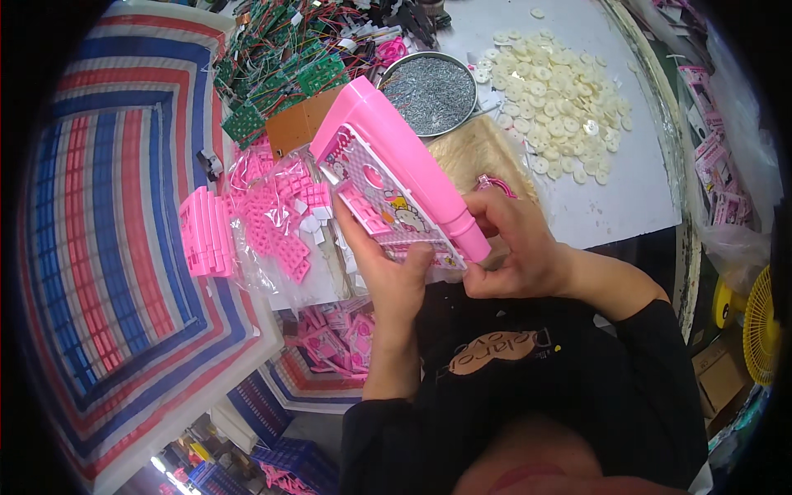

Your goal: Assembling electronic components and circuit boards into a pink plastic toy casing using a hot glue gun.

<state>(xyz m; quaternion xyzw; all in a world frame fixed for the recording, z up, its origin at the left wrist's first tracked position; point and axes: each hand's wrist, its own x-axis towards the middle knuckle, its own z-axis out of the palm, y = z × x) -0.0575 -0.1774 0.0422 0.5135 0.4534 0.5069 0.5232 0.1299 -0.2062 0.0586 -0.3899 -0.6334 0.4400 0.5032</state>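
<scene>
A pink plastic toy casing [408,165] is held tilted above the near edge of the table, its patterned sticker face turned to the left. My left hand [392,276] grips it from the left and below, with the thumb over the lower part of the sticker face. At the casing's lower right end, my right hand [528,252] closes its fingers around the narrow round stub. Beneath the casing and my right hand lies a tan cloth pad [458,157]. A small pink ring-shaped part [495,183] shows just behind my right fingers.
Green circuit boards with wires [280,91] pile up at the back left. A round tray of screws [427,95] sits behind the casing, with white plastic discs [565,103] to its right. Pink keypads [268,214] lie at left beside a large striped bag [132,239].
</scene>
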